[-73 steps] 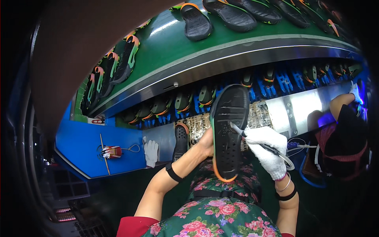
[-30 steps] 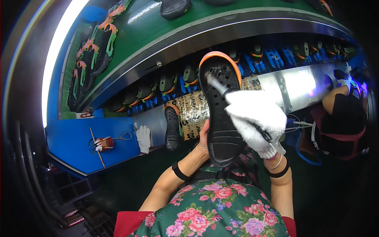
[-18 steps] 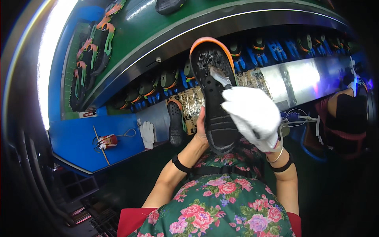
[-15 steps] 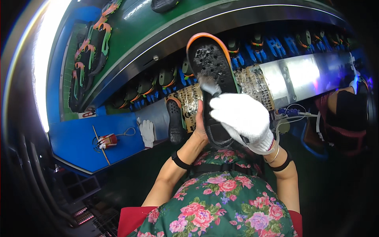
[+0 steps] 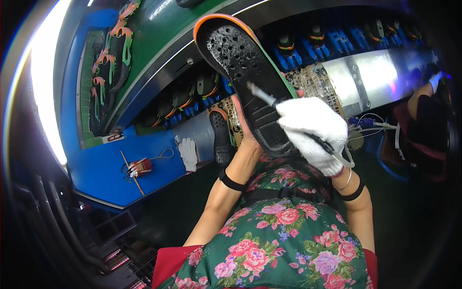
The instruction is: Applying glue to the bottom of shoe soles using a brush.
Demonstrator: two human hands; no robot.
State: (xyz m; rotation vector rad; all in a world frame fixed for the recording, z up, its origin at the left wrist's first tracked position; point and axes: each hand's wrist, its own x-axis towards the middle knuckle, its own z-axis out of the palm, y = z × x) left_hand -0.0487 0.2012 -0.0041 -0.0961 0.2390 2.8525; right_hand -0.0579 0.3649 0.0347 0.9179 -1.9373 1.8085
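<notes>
left hand [image 5: 248,139] grips black sole [image 5: 245,72]; gloved right hand [image 5: 313,132] holds brush [image 5: 262,95] on it, bench [image 5: 120,168] at 9 o'clock.

Black sole [image 5: 250,82], orange rim, white-gloved right hand [image 5: 313,132]

We see green beside the orange edging, a floral green apron [image 5: 284,241] with pink and red blooms, a blue surface [image 5: 103,171], and a green belt [image 5: 159,29] carrying black-and-orange soles [image 5: 113,62].

Curved green conveyor [image 5: 159,29], blue workbench [image 5: 101,173], bright strip light [image 5: 45,82] at left.
</notes>
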